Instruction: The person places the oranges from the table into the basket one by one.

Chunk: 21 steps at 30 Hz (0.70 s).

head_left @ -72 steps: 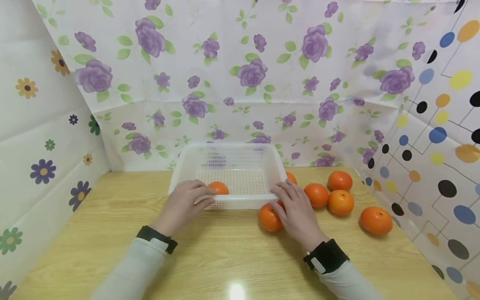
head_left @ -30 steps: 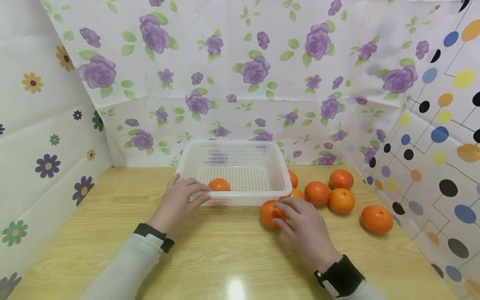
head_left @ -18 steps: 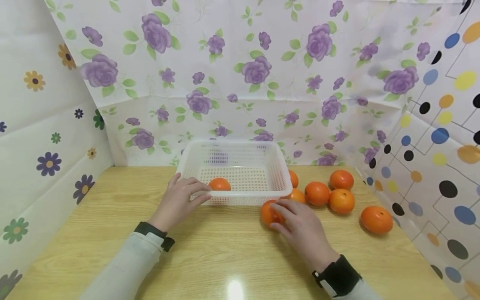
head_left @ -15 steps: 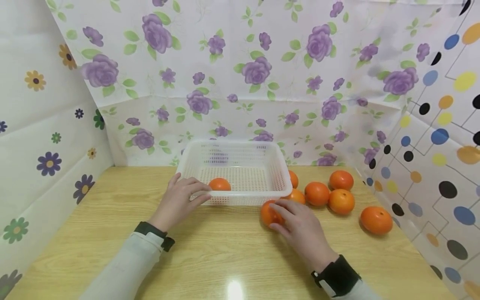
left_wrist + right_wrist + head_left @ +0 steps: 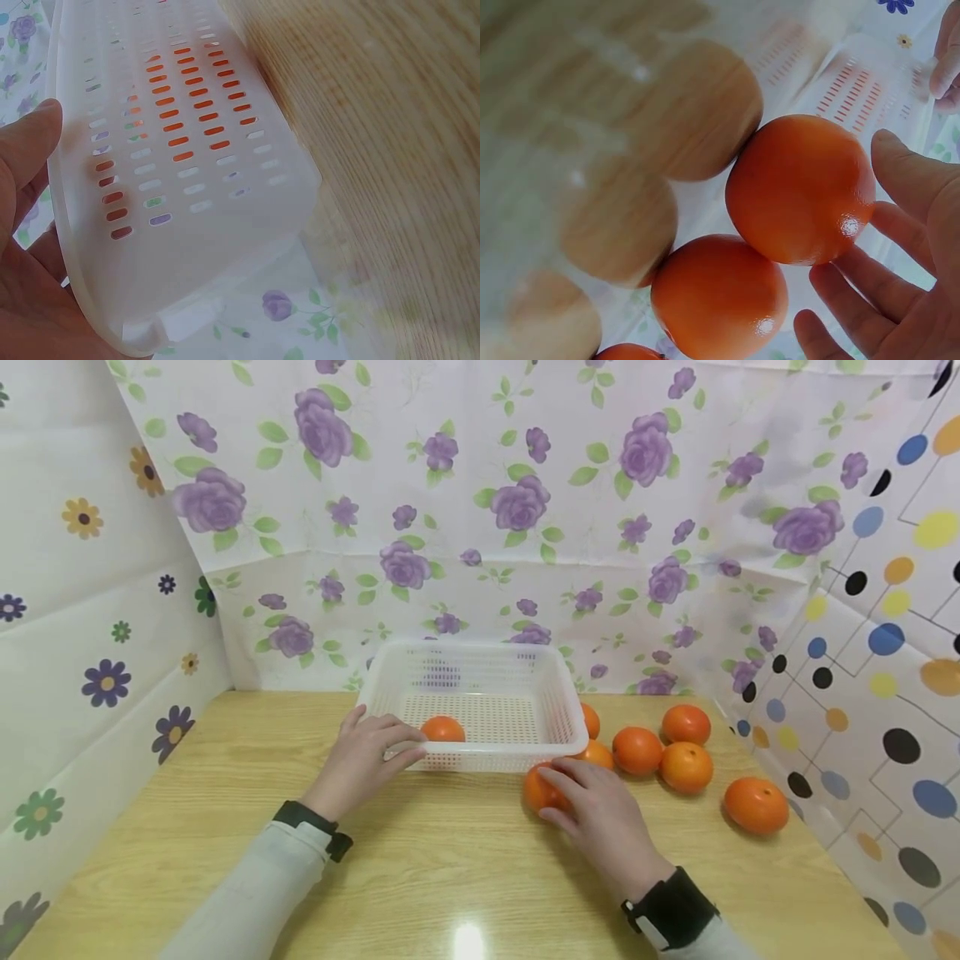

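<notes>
My left hand [image 5: 365, 760] grips the front-left rim of a white perforated plastic basket [image 5: 510, 749]. In the left wrist view, its thumb lies outside the basket wall [image 5: 187, 247] and the fingers go behind the rim. One tangerine [image 5: 444, 729] sits inside, near the front wall. My right hand [image 5: 600, 814] rests against a tangerine [image 5: 537, 792] on the table, just in front of the basket's right corner. Seen from the right wrist, loosely spread thumb and fingers touch one side of that tangerine [image 5: 799, 191]; they do not close round it.
More tangerines lie right of the basket: one [image 5: 597, 754] by its corner, one [image 5: 590, 721] partly behind its side, and a cluster with one [image 5: 637, 751] nearest. Another [image 5: 756, 806] is farther right. A flowered sheet [image 5: 480, 527] hangs behind the wooden table [image 5: 420, 868].
The right hand has left the basket's front-right corner and come to the tangerine before it, its thumb and forefinger drawing closer together. The left hand stays on the rim. The view has shifted slightly.
</notes>
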{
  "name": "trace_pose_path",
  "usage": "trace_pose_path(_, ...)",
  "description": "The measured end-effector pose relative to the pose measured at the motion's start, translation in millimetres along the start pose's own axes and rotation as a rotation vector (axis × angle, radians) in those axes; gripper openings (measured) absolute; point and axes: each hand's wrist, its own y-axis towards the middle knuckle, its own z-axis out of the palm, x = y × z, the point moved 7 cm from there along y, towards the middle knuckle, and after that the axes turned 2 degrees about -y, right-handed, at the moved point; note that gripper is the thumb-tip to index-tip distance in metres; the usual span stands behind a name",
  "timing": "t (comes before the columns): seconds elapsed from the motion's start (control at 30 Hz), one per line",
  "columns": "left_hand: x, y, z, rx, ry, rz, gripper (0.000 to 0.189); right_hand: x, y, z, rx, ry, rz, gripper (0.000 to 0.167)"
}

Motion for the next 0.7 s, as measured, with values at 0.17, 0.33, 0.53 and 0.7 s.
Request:
trace_pose_path(0.17,0.6,0.1,-0.1,0.002,-0.007,-0.001,0.02,1.0,5.4,1.6,0.02,-0.019,0.003,0.067)
trace_pose_path(0.33,-0.7,1.1,0.4,0.013,-0.007,-0.006,0.02,3.4,8.5,3.4,0.035,-0.035,0.007,0.066)
trace_pose_path(0.53,-1.1,1.0,-0.2,0.006,0.004,0.003,0.02,3.3,9.0,5.9,0.05,-0.053,0.024,0.067)
trace_pose_path(0.7,0.5,0.4,0.6,0.009,0.004,-0.004,0.019,3.6,8.8,7.3,0.056,-0.055,0.022,0.069)
